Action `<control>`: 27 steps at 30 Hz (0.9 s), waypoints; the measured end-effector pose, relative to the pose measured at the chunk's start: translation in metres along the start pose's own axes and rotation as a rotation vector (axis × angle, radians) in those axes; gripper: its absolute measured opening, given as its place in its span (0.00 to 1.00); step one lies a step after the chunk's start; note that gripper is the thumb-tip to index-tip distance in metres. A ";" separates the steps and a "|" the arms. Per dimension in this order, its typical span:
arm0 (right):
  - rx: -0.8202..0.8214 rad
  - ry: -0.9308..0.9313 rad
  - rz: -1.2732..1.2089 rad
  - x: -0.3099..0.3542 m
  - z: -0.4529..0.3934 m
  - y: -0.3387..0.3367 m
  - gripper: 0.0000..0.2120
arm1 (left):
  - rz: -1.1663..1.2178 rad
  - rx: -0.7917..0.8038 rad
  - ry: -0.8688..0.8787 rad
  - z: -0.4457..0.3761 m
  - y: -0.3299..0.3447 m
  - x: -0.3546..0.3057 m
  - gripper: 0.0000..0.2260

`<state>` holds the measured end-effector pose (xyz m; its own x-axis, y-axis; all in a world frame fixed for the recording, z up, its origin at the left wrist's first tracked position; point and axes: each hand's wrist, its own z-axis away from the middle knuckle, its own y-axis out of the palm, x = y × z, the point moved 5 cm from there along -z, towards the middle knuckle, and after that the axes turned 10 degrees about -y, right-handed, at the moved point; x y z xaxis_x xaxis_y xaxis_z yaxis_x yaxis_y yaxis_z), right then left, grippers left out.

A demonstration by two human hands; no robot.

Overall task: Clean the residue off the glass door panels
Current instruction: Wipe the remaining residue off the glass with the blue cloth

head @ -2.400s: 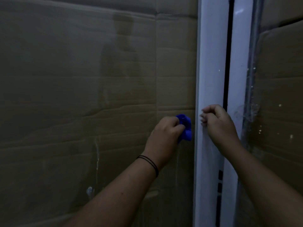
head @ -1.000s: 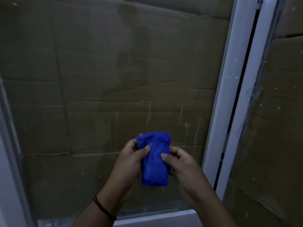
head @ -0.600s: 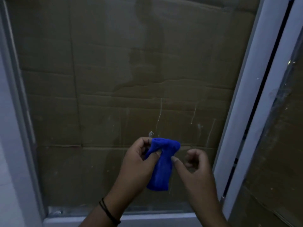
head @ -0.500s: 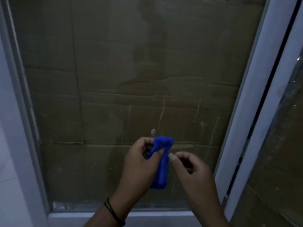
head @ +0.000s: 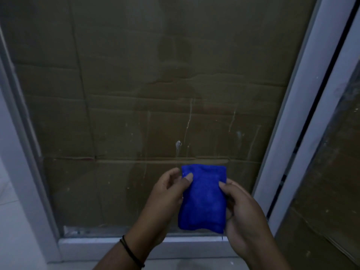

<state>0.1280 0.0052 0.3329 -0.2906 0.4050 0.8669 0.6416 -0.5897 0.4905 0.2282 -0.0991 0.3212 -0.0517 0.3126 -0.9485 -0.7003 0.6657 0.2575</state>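
Observation:
A blue cloth (head: 203, 199) hangs spread flat in front of the lower part of the glass door panel (head: 136, 94). My left hand (head: 167, 193) pinches its upper left edge with the thumb on the front. My right hand (head: 241, 209) grips its right side, thumb on the front. The glass carries pale drip streaks (head: 188, 125) and a whitish blob of residue (head: 178, 144) just above the cloth. Brown cardboard lies behind the glass.
A white door frame (head: 288, 117) runs diagonally on the right, with a dark gap and a second cardboard-backed glass panel (head: 331, 182) beyond it. A grey frame post (head: 21, 152) stands on the left. The white bottom rail (head: 93, 244) sits below the glass.
The cloth, bunched narrow in my left hand half a second ago, is now spread flat between both hands. My right hand has taken hold of its right side. The view has dropped lower.

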 end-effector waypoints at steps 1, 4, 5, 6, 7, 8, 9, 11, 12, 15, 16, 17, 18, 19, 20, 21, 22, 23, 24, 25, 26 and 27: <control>0.010 0.011 -0.025 0.000 0.000 -0.001 0.09 | 0.063 0.108 -0.090 0.001 0.005 0.004 0.20; 0.020 0.024 0.006 -0.002 -0.002 -0.005 0.09 | 0.122 0.221 -0.133 0.004 0.012 0.008 0.18; 0.014 0.019 0.043 -0.003 -0.002 -0.006 0.08 | 0.144 0.204 -0.117 0.004 0.012 0.007 0.17; -0.004 -0.009 0.112 -0.004 -0.003 -0.010 0.07 | 0.170 0.179 -0.114 0.003 0.012 0.008 0.16; -0.038 -0.066 0.226 -0.003 -0.003 -0.013 0.06 | 0.191 0.154 -0.119 0.003 0.011 0.009 0.16; -0.084 -0.158 0.394 -0.001 -0.004 -0.018 0.05 | 0.205 0.133 -0.124 0.003 0.011 0.010 0.15; -0.127 -0.278 0.592 0.004 -0.002 -0.020 0.07 | 0.217 0.117 -0.125 0.003 0.012 0.011 0.15; -0.097 -0.507 0.880 0.010 0.004 -0.013 0.08 | 0.255 0.106 -0.114 0.004 0.014 0.012 0.14; -0.032 -0.555 0.927 0.009 0.007 -0.007 0.06 | 0.282 0.117 -0.104 0.004 0.015 0.013 0.15; 0.120 -0.512 0.905 -0.004 0.011 0.002 0.11 | 0.331 0.158 -0.072 0.005 0.018 0.014 0.15; 0.126 -0.496 0.887 -0.007 0.011 0.002 0.13 | 0.341 0.161 -0.068 0.006 0.019 0.015 0.15; 0.118 -0.498 0.873 -0.008 0.011 0.001 0.13 | 0.349 0.159 -0.066 0.005 0.019 0.016 0.14; 0.101 -0.501 0.864 -0.009 0.011 0.001 0.13 | 0.357 0.159 -0.062 0.005 0.019 0.018 0.14; 0.077 -0.506 0.859 -0.010 0.011 -0.001 0.13 | 0.362 0.162 -0.056 0.005 0.019 0.019 0.13; 0.057 -0.505 0.843 -0.010 0.011 -0.003 0.13 | 0.360 0.167 -0.047 0.005 0.019 0.020 0.13; 0.039 -0.502 0.825 -0.010 0.010 -0.005 0.12 | 0.346 0.172 -0.038 0.004 0.020 0.021 0.13; 0.029 -0.500 0.806 -0.011 0.009 -0.006 0.12 | 0.326 0.171 -0.029 0.004 0.020 0.023 0.13; 0.020 -0.501 0.790 -0.011 0.008 -0.007 0.11 | 0.307 0.162 -0.022 0.004 0.020 0.024 0.13; 0.015 -0.491 0.772 -0.011 0.008 -0.009 0.10 | 0.295 0.152 -0.020 0.003 0.020 0.025 0.13; 0.011 -0.475 0.742 -0.011 0.007 -0.010 0.09 | 0.289 0.144 -0.021 0.002 0.020 0.026 0.12; 0.013 -0.458 0.698 -0.010 0.006 -0.011 0.08 | 0.285 0.137 -0.022 0.001 0.020 0.028 0.11; 0.017 -0.436 0.652 -0.010 0.006 -0.012 0.07 | 0.278 0.129 -0.022 0.000 0.020 0.029 0.11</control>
<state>0.1281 0.0123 0.3178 0.4517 0.2203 0.8646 0.5986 -0.7934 -0.1105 0.2133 -0.0767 0.2991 -0.2123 0.5081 -0.8347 -0.5655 0.6328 0.5290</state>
